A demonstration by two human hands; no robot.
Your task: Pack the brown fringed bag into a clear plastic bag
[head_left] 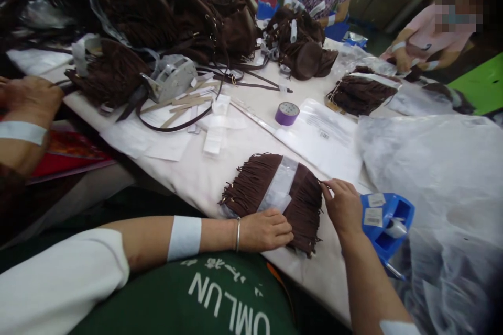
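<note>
A brown fringed suede piece [255, 183] lies on the white table [196, 172] in front of me, with a pale translucent strip [280, 184] wrapped across its middle. My left hand [264, 230] presses flat on the near edge of the fringe, by the strip's lower end. My right hand [342, 205] pinches the fringe's right edge with its fingertips. A blue tape dispenser [387, 225] stands just right of my right hand.
A purple tape roll [286, 113] and printed plastic sleeves [328, 133] lie beyond the piece. Brown fringed bags [173, 10] pile up at the back, beside a grey tape dispenser [173, 77]. Clear plastic bags [436, 178] cover the right. Other people work at the left and far side.
</note>
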